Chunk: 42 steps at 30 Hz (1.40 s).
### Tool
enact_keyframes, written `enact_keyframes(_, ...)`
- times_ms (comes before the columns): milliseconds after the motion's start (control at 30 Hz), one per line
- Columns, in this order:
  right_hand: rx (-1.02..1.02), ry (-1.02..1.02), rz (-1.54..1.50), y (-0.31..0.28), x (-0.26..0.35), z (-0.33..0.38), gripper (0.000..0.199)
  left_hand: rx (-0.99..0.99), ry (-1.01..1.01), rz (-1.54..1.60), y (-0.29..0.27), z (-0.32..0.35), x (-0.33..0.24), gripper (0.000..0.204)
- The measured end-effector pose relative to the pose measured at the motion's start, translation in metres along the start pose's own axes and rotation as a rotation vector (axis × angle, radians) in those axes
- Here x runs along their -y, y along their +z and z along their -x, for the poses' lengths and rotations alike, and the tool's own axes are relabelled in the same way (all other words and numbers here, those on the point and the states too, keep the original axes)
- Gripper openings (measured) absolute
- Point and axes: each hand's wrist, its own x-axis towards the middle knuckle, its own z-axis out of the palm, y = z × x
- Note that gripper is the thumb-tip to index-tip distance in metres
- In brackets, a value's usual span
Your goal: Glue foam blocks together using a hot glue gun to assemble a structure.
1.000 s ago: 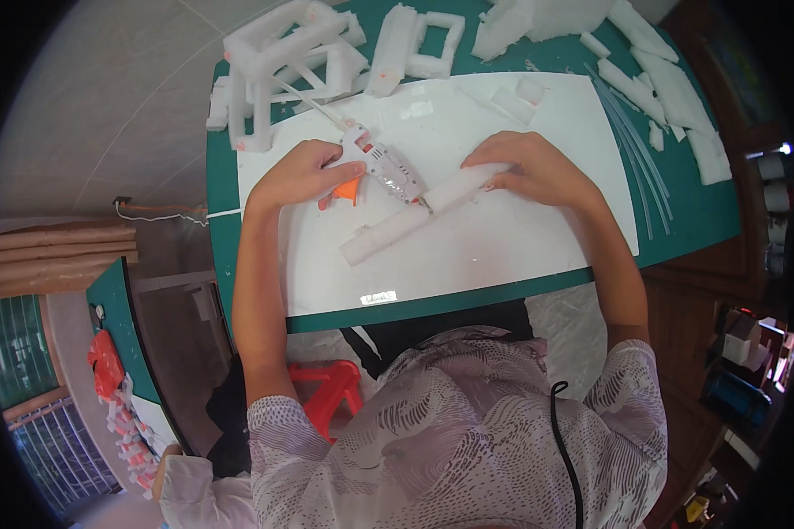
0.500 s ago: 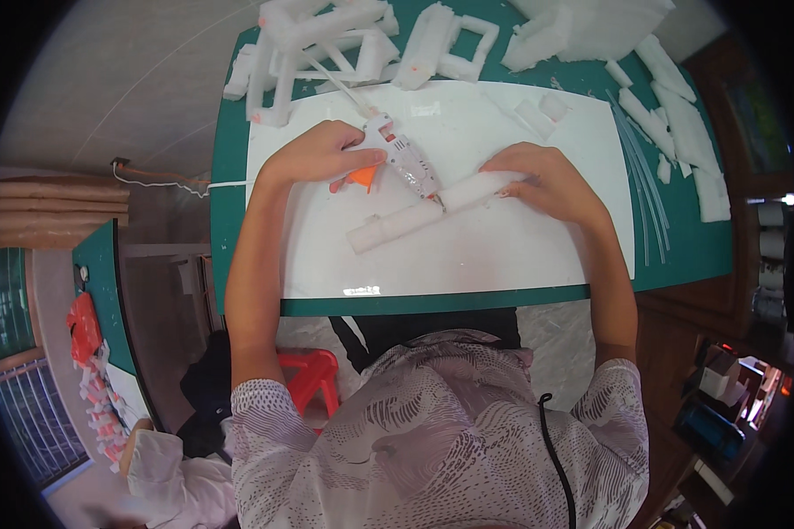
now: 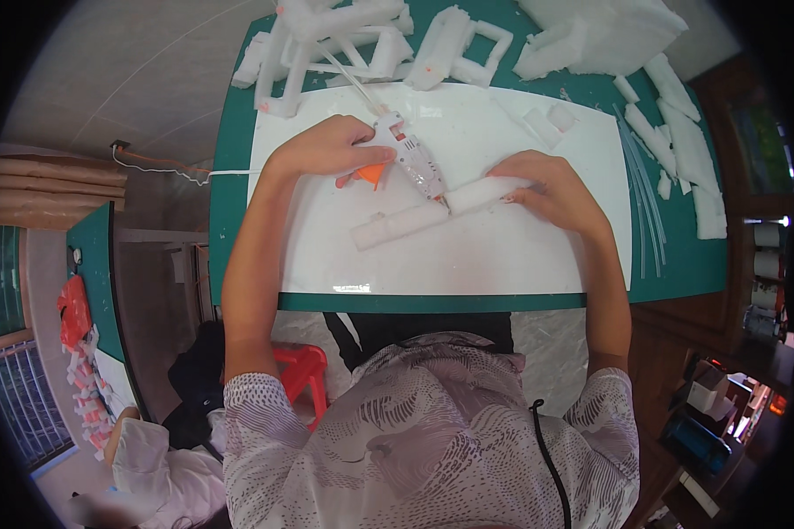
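My left hand (image 3: 326, 148) grips a white glue gun (image 3: 408, 157) with an orange trigger, its nozzle pointing down and right at a long white foam strip (image 3: 397, 226). My right hand (image 3: 551, 187) presses on a shorter foam piece (image 3: 485, 192) that meets the long strip at the nozzle. Both pieces lie on a white board (image 3: 468, 256) on the green table (image 3: 229, 203).
Foam frames (image 3: 335, 40) and offcuts (image 3: 679, 132) crowd the table's far and right sides, with thin clear sticks (image 3: 640, 194) right of the board. Two small foam blocks (image 3: 549, 122) sit on the board. A red stool (image 3: 300, 370) stands under the table. Another person crouches at lower left (image 3: 150, 458).
The glue gun's tip has slid toward the joint between the two foam pieces. My right hand has stayed on the shorter piece. The view has shifted slightly.
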Motion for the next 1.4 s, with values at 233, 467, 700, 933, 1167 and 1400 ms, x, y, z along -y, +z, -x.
enact_keyframes(233, 0.007, -0.019, 0.011, 0.0002, 0.0, 0.0003, 0.036, -0.001, -0.019, -0.077, -0.0007, 0.001, -0.0031, 0.051)
enact_keyframes(467, 0.004, -0.027, 0.004, 0.0002, -0.0031, 0.0004, 0.037, 0.005, -0.02, -0.075, -0.0007, -0.0005, -0.0027, 0.052)
enact_keyframes(700, -0.002, -0.008, -0.007, 0.0013, -0.0019, 0.0008, 0.037, 0.041, -0.032, -0.067, -0.0024, -0.0003, -0.0048, 0.043)
enact_keyframes(933, -0.001, -0.016, 0.004, 0.0009, -0.003, 0.0014, 0.037, 0.032, 0.0, -0.091, -0.0022, 0.0003, -0.0053, 0.053)
enact_keyframes(1167, -0.009, -0.012, -0.003, 0.0014, -0.0015, 0.001, 0.036, 0.044, -0.036, -0.042, -0.0023, 0.0011, -0.0074, 0.044)
enact_keyframes(1400, 0.004, -0.012, -0.011, -0.0002, -0.0021, 0.001, 0.036, 0.039, -0.026, -0.085, -0.0025, 0.0011, -0.0082, 0.044)
